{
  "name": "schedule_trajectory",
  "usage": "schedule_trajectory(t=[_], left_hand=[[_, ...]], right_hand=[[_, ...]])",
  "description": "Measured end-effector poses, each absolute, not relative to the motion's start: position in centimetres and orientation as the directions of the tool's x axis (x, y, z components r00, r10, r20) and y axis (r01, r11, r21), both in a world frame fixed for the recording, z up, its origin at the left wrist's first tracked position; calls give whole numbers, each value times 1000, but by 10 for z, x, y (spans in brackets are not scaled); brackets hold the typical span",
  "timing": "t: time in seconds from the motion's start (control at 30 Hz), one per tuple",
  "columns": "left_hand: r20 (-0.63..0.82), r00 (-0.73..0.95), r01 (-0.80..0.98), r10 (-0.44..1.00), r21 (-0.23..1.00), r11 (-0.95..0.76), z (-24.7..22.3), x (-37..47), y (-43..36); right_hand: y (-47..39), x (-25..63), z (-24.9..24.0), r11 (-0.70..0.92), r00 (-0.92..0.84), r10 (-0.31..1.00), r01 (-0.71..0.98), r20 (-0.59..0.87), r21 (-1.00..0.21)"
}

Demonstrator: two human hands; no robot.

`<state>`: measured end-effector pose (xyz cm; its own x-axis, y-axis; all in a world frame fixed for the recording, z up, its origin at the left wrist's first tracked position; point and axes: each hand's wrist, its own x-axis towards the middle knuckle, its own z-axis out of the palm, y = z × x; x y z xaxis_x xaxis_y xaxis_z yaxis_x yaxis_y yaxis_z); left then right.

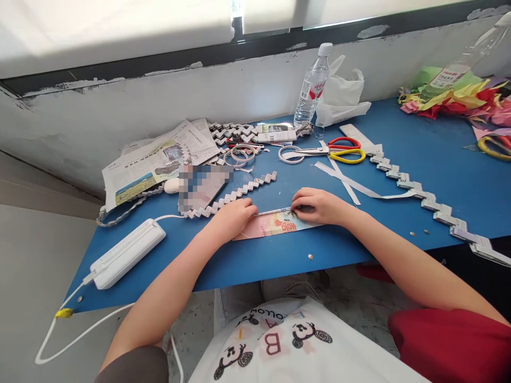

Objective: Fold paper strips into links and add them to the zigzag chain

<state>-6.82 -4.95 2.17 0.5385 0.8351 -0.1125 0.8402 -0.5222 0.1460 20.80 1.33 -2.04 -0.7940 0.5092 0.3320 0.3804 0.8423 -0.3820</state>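
Note:
A strip of printed paper point(275, 223), pink and yellowish with lettering, lies on the blue table in front of me. Its far long edge is folded over into a narrow band. My left hand point(236, 217) pinches the strip's left end, and my right hand point(313, 206) pinches the folded edge near the right end. The fingertips of both hands are closed on the paper. Just beyond my left hand runs a zigzag chain of folded paper point(239, 192). Scissors point(329, 151) with one red and one yellow handle lie beyond my right hand.
Newspaper sheets point(147, 170), tape rolls point(239, 155) and a water bottle point(313, 88) stand or lie toward the wall. A white power bank point(126, 254) with a cable is at left. Another folded-paper chain point(429, 202) hangs over the right edge, near white paper strips point(351, 183).

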Motion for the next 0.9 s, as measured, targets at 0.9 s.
schedule_trajectory(t=[0.9], left_hand=[[-183, 544, 837, 819, 179, -517, 39, -72, -59]], right_hand=[[9, 211, -15, 738, -775, 578, 364, 255, -568]])
